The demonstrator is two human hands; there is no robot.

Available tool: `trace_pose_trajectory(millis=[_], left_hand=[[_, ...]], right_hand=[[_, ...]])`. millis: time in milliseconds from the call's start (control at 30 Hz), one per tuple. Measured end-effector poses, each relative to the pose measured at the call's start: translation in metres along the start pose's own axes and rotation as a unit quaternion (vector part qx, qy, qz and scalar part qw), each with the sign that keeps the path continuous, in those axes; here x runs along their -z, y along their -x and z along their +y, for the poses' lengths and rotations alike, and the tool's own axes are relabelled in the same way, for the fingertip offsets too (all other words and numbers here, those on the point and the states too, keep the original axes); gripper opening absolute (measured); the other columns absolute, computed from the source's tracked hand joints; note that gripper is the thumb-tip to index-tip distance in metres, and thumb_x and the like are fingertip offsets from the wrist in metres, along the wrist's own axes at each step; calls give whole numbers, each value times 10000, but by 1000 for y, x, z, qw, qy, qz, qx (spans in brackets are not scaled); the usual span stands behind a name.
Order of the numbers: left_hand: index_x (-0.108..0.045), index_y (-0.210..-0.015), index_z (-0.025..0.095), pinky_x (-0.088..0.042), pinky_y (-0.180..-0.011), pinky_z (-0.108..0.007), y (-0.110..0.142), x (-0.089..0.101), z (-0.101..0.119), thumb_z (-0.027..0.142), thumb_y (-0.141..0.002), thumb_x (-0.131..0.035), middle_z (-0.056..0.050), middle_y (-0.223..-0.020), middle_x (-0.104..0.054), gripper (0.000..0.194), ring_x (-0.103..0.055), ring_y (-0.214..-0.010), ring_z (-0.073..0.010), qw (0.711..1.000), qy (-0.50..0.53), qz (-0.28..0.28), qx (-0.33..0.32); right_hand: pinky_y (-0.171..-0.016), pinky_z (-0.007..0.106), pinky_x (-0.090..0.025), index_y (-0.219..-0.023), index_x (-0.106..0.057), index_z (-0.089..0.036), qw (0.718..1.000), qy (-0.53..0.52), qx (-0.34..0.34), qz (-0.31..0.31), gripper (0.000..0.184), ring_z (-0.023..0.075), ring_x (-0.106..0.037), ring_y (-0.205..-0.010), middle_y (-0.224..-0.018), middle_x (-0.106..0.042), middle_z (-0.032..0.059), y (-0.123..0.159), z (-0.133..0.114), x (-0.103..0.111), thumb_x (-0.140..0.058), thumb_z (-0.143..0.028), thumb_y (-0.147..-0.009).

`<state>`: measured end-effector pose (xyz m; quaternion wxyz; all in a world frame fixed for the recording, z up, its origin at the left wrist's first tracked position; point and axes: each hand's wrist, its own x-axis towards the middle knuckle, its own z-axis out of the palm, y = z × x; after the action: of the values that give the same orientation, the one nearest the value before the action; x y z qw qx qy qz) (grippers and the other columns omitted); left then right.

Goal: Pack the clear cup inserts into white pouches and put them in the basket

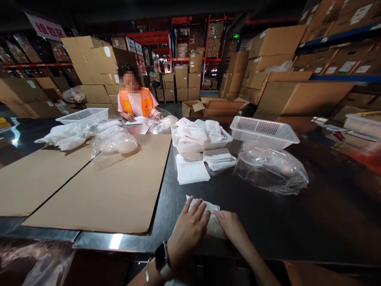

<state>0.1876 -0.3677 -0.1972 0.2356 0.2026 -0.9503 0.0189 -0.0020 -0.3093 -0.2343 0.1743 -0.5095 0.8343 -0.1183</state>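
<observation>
My left hand (189,226) lies flat with its fingers stretched out on a small white packet in clear plastic (210,208) at the near edge of the dark table (327,214). My right hand (232,226) presses on the packet's right side, fingers curled down over it. A smartwatch sits on my left wrist. Further out lie a flat stack of white folded items (190,170) and a second stack (219,159).
A white basket (228,137) heaped with white packets and another white basket (263,131) stand mid-table, next to a crumpled clear bag (272,169). Cardboard sheets (113,186) cover the left side. A person in an orange vest (135,102) sits at the far end. Stacked cartons surround us.
</observation>
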Motion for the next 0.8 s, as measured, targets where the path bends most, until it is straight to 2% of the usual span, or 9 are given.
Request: trace_pose_trajectory(millis=[67, 133, 233, 333, 367, 433, 500, 667, 800], left_hand=[[-562, -1315, 250, -311, -1135, -545, -10, -18, -8, 352, -979, -428, -74, -1406, -547, 375, -438, -1343, -274, 996, 33, -76, -27], [-508, -1376, 276, -325, -1102, -624, -13, -35, -15, 406, -982, -416, -91, -1474, -476, 426, -399, -1376, -311, 992, 41, -117, 15], [-448, -1428, 300, -335, -1083, -654, -7, -52, -20, 341, -974, -422, -101, -1521, -404, 457, -357, -1406, -322, 990, 36, -127, 56], [-441, -1433, 322, -321, -1091, -661, -2, -59, -19, 293, -953, -451, -84, -1529, -391, 481, -342, -1414, -329, 993, 18, -109, 45], [-424, -1443, 333, -320, -1094, -659, -1, -61, -18, 278, -949, -455, -74, -1530, -390, 498, -340, -1416, -327, 994, 12, -103, 36], [-379, -1468, 345, -333, -1096, -643, -1, -65, -17, 248, -947, -452, -63, -1530, -387, 535, -343, -1416, -314, 995, 7, -98, 25], [-346, -1484, 354, -345, -1099, -621, 0, -69, -19, 242, -953, -439, -59, -1542, -360, 550, -338, -1421, -302, 994, 19, -105, 25], [-365, -1492, 218, -355, -1112, -546, 3, -67, -35, 394, -962, -441, -137, -1563, -285, 563, -307, -1433, -313, 977, 69, -163, 119], [-401, -1458, 82, -359, -1082, -582, -32, -52, -58, 447, -991, -370, -235, -1460, -443, 593, -415, -1364, -348, 955, 24, -188, 228]], right_hand=[[-620, 276, -400, -803, -723, -176, 999, 33, -19, 6, 492, 227, -697, -792, -848, -740, 129, 6, 0, 3, -315, -357, -1009], [-607, 280, -427, -837, -737, -199, 994, 95, -53, 23, 470, 245, -712, -801, -845, -742, 119, 15, 4, 7, -319, -322, -1013], [-552, 276, -454, -855, -729, -193, 967, 206, -47, 143, 386, 235, -705, -714, -803, -726, 101, 28, 13, 12, -363, -189, -979], [-686, 303, -535, -994, -708, -186, 901, 231, 122, 345, 341, 224, -695, -863, -963, -723, 105, 30, 12, 8, -368, -172, -969], [-787, 316, -544, -1082, -687, -182, 877, 223, 204, 374, 324, 225, -676, -977, -1067, -713, 107, 28, 9, 4, -383, -214, -977], [-951, 316, -501, -1243, -612, -149, 833, 208, 357, 368, 374, 216, -603, -1160, -1244, -659, 106, 19, 3, -9, -436, -342, -975], [-990, 322, -480, -1312, -555, -91, 812, 212, 435, 326, 534, 230, -567, -1218, -1315, -613, 128, 8, 2, -27, -507, -455, -924], [-935, 379, -517, -1274, -588, -65, 821, 216, 420, 321, 568, 293, -606, -1166, -1288, -619, 174, -9, 23, -56, -570, -266, -744], [-966, 324, -513, -1132, -662, -176, 782, 187, 478, 354, 428, 177, -664, -1065, -1095, -730, 54, -7, 39, -37, -442, -31, -795]])
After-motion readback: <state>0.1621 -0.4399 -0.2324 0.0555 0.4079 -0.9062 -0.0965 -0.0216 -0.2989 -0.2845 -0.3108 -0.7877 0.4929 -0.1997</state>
